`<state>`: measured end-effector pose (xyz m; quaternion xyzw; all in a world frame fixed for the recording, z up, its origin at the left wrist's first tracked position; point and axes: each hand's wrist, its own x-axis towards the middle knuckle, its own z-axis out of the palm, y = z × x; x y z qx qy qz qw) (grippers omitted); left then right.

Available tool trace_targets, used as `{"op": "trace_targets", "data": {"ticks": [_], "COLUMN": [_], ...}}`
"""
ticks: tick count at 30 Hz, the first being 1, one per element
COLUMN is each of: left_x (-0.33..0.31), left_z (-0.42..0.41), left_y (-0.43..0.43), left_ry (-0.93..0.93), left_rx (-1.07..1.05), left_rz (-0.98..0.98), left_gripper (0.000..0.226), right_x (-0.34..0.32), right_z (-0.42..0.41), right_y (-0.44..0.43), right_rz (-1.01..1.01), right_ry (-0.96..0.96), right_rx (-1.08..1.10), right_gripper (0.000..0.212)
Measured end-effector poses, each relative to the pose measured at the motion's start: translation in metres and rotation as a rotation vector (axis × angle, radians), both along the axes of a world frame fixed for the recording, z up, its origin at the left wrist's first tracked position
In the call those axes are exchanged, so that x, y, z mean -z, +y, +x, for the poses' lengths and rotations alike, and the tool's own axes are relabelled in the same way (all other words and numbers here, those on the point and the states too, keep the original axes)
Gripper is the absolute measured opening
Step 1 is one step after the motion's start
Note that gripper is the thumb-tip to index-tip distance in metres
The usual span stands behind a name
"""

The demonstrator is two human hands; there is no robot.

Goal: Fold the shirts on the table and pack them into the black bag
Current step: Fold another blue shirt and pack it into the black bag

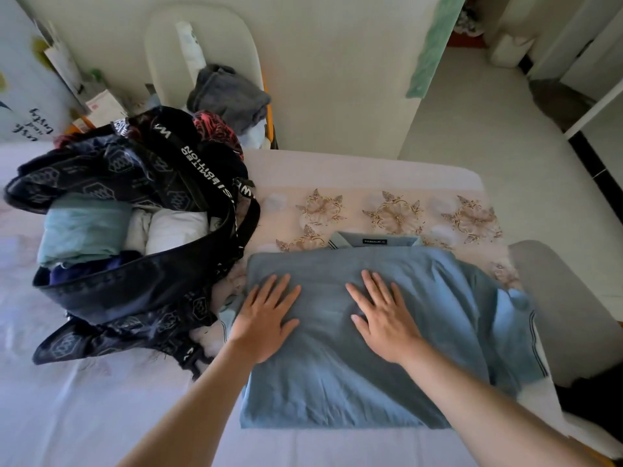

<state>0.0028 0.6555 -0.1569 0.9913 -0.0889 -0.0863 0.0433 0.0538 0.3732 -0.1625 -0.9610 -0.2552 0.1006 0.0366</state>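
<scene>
Blue shirt [337,382], 2 flat hands, 1 black bag [135,284]

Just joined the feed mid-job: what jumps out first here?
The left hand and right hand press flat on a blue shirt spread mid-table. To its left sits the open black bag, holding folded clothes.

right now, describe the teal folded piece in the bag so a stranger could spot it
Start at the open black bag left of the blue shirt. Inside, the teal folded piece lies at its left end, beside white rolls; it alone is pale green-blue.
</scene>
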Motion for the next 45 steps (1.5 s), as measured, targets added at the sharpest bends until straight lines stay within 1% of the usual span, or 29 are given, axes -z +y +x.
{"op": "trace_targets", "data": {"ticks": [1,3,6,8,10,11,13,15,17,21,24,26,28,29,31,33,34,35,37,38,39,40,42,44,45], "left_x": [0.007,0.011,-0.008,-0.023,-0.032,-0.035,-0.040,-0.047,-0.054,-0.062,-0.057,-0.051,-0.044,-0.040,-0.038,-0.042,-0.047,-0.051,-0.060,-0.064,-0.068,-0.072,-0.077,-0.080,-0.078], "left_z": [-0.009,-0.016,-0.008,0.002,0.011,0.016,0.028,0.043,0.061,0.103,0.137,0.160,0.179,0.188,0.204,0.214,0.217,0.220,0.222,0.224,0.226,0.229,0.232,0.230,0.228], "left_y": [0.008,0.015,-0.003,-0.026,-0.056,-0.074,-0.113,-0.154,-0.192,-0.248,-0.277,-0.288,-0.296,-0.299,-0.304,-0.308,-0.311,-0.311,-0.311,-0.310,-0.309,-0.308,-0.308,-0.307,-0.307], "left_ry": [0.056,0.122,0.148,0.121,0.073,0.050,0.028,0.061,0.093,0.195,0.239,0.279,0.284,0.262,0.262,0.256,0.215,0.158,0.084,0.083,0.104,0.144,0.200,0.200,0.191], "left_rx": [-0.061,-0.144,-0.197,-0.205,-0.134,-0.094,-0.022,0.037,0.095,0.136,0.144,0.150,0.137,0.109,0.054,0.060,0.068,0.071,0.047,0.001,-0.058,-0.117,-0.197,-0.251,-0.276], "left_rz": [0.048,0.082,0.148,0.114,0.008,-0.056,-0.187,-0.305,-0.368,-0.398,-0.357,-0.335,-0.288,-0.243,-0.106,0.021,0.042,0.022,-0.104,-0.199,-0.294,-0.388,-0.565,-0.707,-0.758], "left_gripper": [0.069,0.076,0.076,0.075,0.070,0.066,0.058,0.052,0.049,0.048,0.049,0.048,0.039,0.033,0.031,0.027,0.024,0.024,0.029,0.032,0.032,0.030,0.028,0.029,0.028], "right_x": [0.002,0.000,-0.009,-0.020,-0.026,-0.028,-0.032,-0.031,-0.030,-0.034,-0.031,-0.029,-0.025,-0.023,-0.021,-0.019,-0.018,-0.019,-0.022,-0.023,-0.023,-0.023,-0.025,-0.028,-0.029], "right_z": [-0.004,-0.008,-0.012,-0.018,-0.027,-0.033,-0.045,-0.054,-0.058,-0.054,-0.047,-0.045,-0.047,-0.048,-0.051,-0.053,-0.053,-0.053,-0.052,-0.052,-0.052,-0.054,-0.057,-0.060,-0.063], "right_y": [-0.001,-0.010,-0.031,-0.050,-0.076,-0.089,-0.114,-0.135,-0.147,-0.152,-0.152,-0.154,-0.158,-0.159,-0.163,-0.164,-0.164,-0.163,-0.161,-0.161,-0.161,-0.162,-0.165,-0.169,-0.171], "right_rz": [-0.027,-0.046,0.014,0.129,0.224,0.247,0.271,0.268,0.274,0.317,0.379,0.462,0.539,0.563,0.590,0.602,0.605,0.604,0.570,0.541,0.525,0.530,0.616,0.712,0.712], "right_ry": [0.019,0.046,0.056,-0.059,-0.216,-0.249,-0.182,-0.029,0.081,0.122,0.172,0.201,0.220,0.220,0.211,0.191,0.181,0.174,0.168,0.174,0.190,0.198,0.170,0.166,0.170], "right_rx": [0.007,0.022,0.089,0.228,0.438,0.551,0.765,0.910,0.917,0.918,0.953,0.980,1.009,1.017,1.021,1.019,1.024,1.036,1.054,1.046,1.032,1.015,1.019,1.111,1.155], "right_gripper": [0.064,0.067,0.064,0.052,0.032,0.026,0.024,0.026,0.031,0.033,0.036,0.040,0.044,0.046,0.047,0.047,0.046,0.045,0.038,0.033,0.037,0.046,0.052,0.049,0.047]}}
